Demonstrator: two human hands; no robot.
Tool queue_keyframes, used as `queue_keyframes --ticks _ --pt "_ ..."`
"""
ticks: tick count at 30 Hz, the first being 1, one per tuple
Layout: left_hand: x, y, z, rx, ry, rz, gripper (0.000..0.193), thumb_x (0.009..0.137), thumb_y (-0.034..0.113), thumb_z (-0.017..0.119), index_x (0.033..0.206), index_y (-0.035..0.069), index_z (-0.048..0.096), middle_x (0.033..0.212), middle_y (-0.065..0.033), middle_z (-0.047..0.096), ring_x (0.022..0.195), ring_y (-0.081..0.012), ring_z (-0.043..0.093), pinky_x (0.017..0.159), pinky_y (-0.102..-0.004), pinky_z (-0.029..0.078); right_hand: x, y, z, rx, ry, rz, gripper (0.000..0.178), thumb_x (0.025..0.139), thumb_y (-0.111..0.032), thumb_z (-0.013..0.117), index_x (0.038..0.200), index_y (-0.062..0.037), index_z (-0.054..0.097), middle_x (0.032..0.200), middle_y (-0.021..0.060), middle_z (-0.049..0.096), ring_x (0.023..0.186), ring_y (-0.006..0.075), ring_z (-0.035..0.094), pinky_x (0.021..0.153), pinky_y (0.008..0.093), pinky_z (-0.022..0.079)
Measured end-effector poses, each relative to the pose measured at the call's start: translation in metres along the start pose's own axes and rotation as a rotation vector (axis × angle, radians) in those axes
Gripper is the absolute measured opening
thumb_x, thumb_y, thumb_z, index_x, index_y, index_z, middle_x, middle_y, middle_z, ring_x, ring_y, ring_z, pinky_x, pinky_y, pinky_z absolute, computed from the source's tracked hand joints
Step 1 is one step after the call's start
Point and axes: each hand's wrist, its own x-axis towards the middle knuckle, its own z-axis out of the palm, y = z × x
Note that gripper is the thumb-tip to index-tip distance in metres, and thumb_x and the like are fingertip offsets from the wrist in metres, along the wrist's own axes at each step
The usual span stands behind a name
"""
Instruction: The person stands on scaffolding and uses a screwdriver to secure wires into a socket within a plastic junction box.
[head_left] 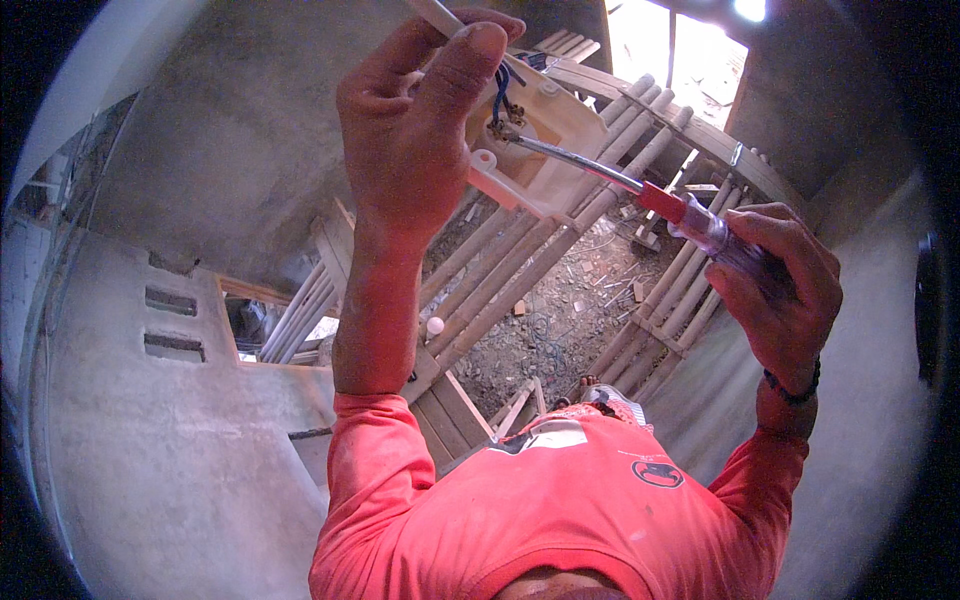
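An off-white plastic fitting (570,120) with screw holes at its corners hangs overhead at the top. Blue wires (503,88) run to metal terminals at its middle. My left hand (420,120) is raised beside it, thumb and fingers closed on a white cable (436,14); the rest of the grip is hidden behind the hand. In my right hand (780,280) is a screwdriver (590,165) with a clear handle and red collar. Its shaft slants up and left, and the tip meets the terminals.
Below are scaffold poles (500,265) lashed together, with boards (440,415) near my body. Rubble (545,330) covers the ground further down. Grey plastered walls (240,150) rise on both sides. A bright opening (685,50) lies at the top right.
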Motion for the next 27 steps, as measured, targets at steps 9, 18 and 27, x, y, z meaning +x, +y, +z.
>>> queue_keyframes --ticks 9,18,27 --pt "-0.003 0.003 -0.005 0.044 -0.002 -0.008 0.023 0.083 0.024 0.058 0.089 0.002 0.065 0.089 -0.0058 0.064 0.083 -0.0111 0.056 0.08 -0.0259 0.041 -0.001 0.003 0.006 -0.022 0.024 0.01 0.033 0.068 -0.011 0.073 0.097 -0.0024 0.06 0.079 0.0068 0.059 0.065 0.0098 0.056 0.054 0.0226 0.045" --pt "-0.006 0.01 -0.001 -0.127 0.055 -0.141 0.027 0.077 0.026 0.066 0.088 0.001 0.064 0.085 -0.0042 0.063 0.079 -0.0098 0.054 0.074 -0.024 0.04 0.001 0.002 0.005 0.312 -0.053 0.485 0.028 0.072 -0.015 0.07 0.096 -0.0023 0.06 0.073 0.0003 0.06 0.058 0.005 0.052 0.05 0.0193 0.042" --pt "-0.006 0.013 0.001 -0.173 0.02 -0.138 0.029 0.076 0.027 0.065 0.088 0.001 0.064 0.087 -0.0066 0.063 0.085 -0.014 0.056 0.08 -0.028 0.04 -0.002 0.015 0.005 0.471 -0.106 0.635 0.025 0.074 -0.012 0.065 0.096 -0.0006 0.06 0.07 0.0035 0.061 0.045 0.0021 0.044 0.038 0.0177 0.035"
